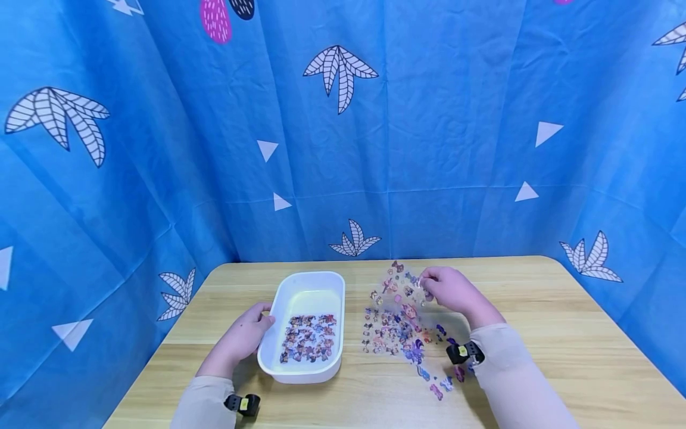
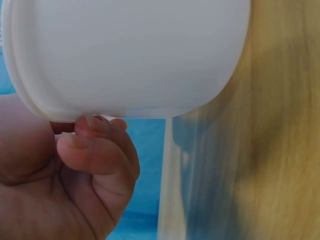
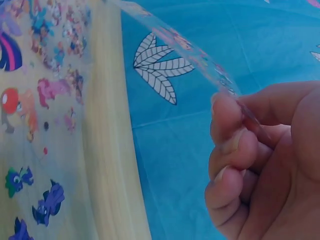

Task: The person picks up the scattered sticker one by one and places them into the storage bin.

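In the head view my left hand (image 1: 249, 333) is at the left side of a white plastic tub (image 1: 303, 376). Thumb and curled fingers pinch the tub's rim, as the left wrist view shows from below. Inside the tub's near half lie cartoon stickers (image 1: 308, 339) in a block. My right hand (image 1: 450, 291) pinches the edge of a clear sticker sheet (image 3: 175, 37) between thumb and forefinger, its other fingers curled. That sheet rises off the table, bent, over more transparent sheets of cartoon pony stickers (image 3: 52, 90).
The light wooden table (image 1: 375, 399) bears the tub at left and the spread sticker sheets at right of centre. A blue patterned curtain (image 1: 429, 119) hangs behind and along both sides of the table. Black wrist cameras (image 1: 465, 353) sit on both wrists.
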Demonstrator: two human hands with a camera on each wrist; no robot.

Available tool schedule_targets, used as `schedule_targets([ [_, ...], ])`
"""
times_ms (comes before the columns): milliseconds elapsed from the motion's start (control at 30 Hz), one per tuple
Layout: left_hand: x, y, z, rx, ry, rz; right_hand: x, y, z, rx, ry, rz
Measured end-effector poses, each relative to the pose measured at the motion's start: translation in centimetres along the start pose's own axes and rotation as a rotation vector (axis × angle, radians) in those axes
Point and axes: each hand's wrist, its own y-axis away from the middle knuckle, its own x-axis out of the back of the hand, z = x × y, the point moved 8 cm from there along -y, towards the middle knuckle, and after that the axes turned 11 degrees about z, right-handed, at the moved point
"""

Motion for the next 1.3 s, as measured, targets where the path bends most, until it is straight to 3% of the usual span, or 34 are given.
schedule_targets([
  [433,0.0,0.0,-0.1,0.002,0.008,-0.002,-0.9,0.3,-1.3,-0.015,-0.246,-0.053],
  [1300,-0.1,-0.1,-0.2,0.001,0.031,-0.009,-3.7,1.0,-3.5,0.025,-0.363,-0.116],
])
